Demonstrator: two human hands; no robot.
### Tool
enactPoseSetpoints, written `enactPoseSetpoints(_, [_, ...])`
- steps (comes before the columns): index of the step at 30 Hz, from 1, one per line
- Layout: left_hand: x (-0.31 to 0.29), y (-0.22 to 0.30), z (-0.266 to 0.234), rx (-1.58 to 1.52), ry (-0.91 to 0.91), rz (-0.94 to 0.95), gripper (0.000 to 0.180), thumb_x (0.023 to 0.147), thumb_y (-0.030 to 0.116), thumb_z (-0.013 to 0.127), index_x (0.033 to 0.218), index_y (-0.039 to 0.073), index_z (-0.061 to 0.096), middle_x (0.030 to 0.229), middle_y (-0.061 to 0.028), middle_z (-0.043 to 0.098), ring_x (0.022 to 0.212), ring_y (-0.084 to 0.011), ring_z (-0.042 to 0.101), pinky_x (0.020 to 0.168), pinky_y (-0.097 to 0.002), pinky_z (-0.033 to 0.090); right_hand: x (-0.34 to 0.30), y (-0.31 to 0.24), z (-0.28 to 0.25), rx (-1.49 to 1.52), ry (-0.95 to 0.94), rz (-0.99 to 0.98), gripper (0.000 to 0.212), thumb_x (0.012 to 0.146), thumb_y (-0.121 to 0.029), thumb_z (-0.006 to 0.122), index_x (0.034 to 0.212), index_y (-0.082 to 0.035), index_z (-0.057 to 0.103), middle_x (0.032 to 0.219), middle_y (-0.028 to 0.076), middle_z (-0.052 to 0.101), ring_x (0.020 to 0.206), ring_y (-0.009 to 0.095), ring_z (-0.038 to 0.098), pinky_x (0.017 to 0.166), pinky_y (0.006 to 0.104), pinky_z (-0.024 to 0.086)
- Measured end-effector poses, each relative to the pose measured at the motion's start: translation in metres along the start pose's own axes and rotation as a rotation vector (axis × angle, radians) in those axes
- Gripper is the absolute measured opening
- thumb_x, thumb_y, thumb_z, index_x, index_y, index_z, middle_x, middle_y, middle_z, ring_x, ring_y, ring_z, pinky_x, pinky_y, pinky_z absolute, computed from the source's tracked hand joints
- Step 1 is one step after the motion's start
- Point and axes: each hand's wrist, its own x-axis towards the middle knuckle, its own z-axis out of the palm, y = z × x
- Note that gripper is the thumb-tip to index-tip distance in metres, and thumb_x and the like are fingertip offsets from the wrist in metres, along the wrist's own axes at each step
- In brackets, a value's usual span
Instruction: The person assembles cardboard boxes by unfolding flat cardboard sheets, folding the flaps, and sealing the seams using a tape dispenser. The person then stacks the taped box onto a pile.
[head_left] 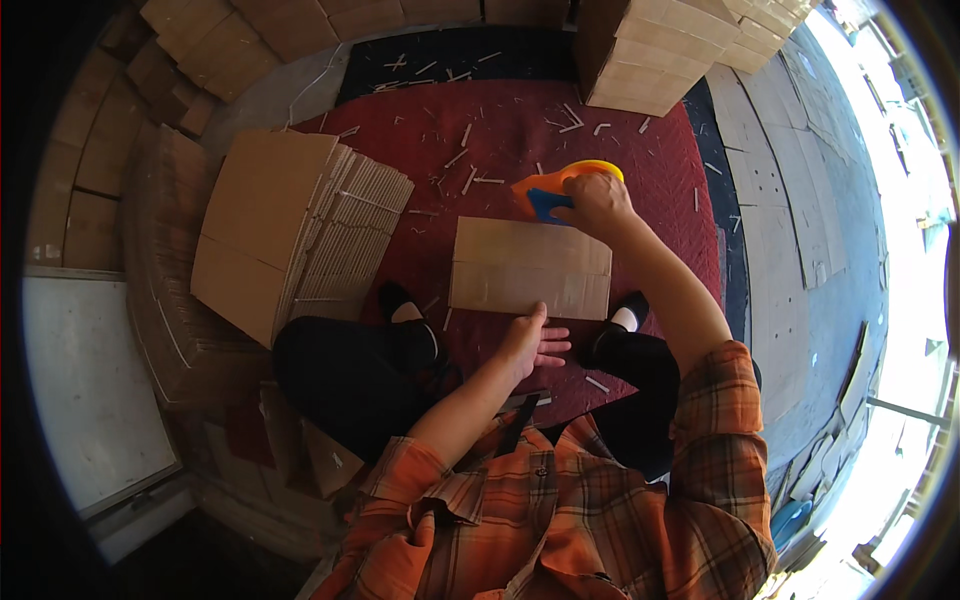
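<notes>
A closed cardboard box (530, 268) rests on the red mat between my feet, a strip of shiny tape running across its top. At its far right edge, my right hand (598, 202) is wrapped round a tape dispenser (546, 202) with orange and blue parts and a yellow rim. Part of the dispenser is hidden behind my fingers. My left hand (532, 344) is at the near side of the box, thumb at its edge and the other fingers stretched out to the right, holding nothing.
On my left stands a leaning stack of flattened cardboard boxes (262, 215). Cardboard scraps (465, 140) litter the red mat (640, 165). Tall piled boxes (655, 60) rise at the back right, with more boxes along the far wall. Flat cardboard sheets (775, 190) cover the floor at right.
</notes>
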Motion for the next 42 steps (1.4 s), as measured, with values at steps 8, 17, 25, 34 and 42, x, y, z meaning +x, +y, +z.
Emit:
enactPoseSetpoints(8, [-0.06,0.061,-0.016,0.012,-0.059,0.514,0.059,0.098,0.056,0.044,0.125,0.006,0.058,0.122,-0.0068,0.062,0.114,-0.0169,0.055,0.089,-0.0348,0.045,-0.088,0.009,-0.079,0.821,-0.189,0.29,0.056,0.077,-0.046,0.073,0.105,0.002,0.069,0.086,0.015,0.069,0.082,0.024,0.067,0.076,0.0362,0.054])
enactPoseSetpoints(17, [-0.086,0.073,0.009,0.0,-0.076,0.535,0.066,0.095,0.062,0.044,0.127,0.006,0.058,0.122,-0.0037,0.06,0.115,-0.0143,0.052,0.089,-0.0343,0.043,-0.125,-0.01,-0.09,0.903,-0.297,0.272,0.063,0.076,-0.052,0.075,0.105,0.003,0.069,0.088,0.014,0.068,0.081,0.024,0.067,0.075,0.0355,0.054])
enactPoseSetpoints(25, [-0.059,0.066,-0.013,-0.381,-0.257,0.328,0.05,0.096,0.051,0.053,0.118,0.007,0.061,0.115,-0.0056,0.064,0.107,-0.0192,0.058,0.092,-0.0421,0.045,-0.127,-0.017,-0.09,0.997,-0.361,0.312,0.046,0.079,-0.035,0.076,0.101,0.004,0.068,0.085,0.013,0.067,0.079,0.02,0.066,0.073,0.0325,0.052])
enactPoseSetpoints(34, [-0.032,0.06,-0.006,-0.316,0.0,0.418,0.021,0.087,0.03,0.072,0.093,0.01,0.068,0.087,0.0011,0.068,0.082,-0.0085,0.062,0.074,-0.03,0.049,-0.113,-0.024,-0.08,0.788,-0.422,0.294,0.059,0.078,-0.05,0.073,0.102,0.004,0.069,0.086,0.016,0.068,0.078,0.025,0.068,0.071,0.0356,0.055])
enactPoseSetpoints(42, [-0.032,0.097,-0.077,-0.229,0.525,0.69,0.01,0.089,0.015,0.069,0.084,0.006,0.067,0.073,0.0016,0.063,0.065,-0.0061,0.056,0.06,-0.0204,0.045,-0.089,-0.036,-0.082,0.718,-0.451,0.295,0.049,0.079,-0.043,0.074,0.096,0.003,0.071,0.081,0.014,0.068,0.076,0.022,0.068,0.069,0.0334,0.055])
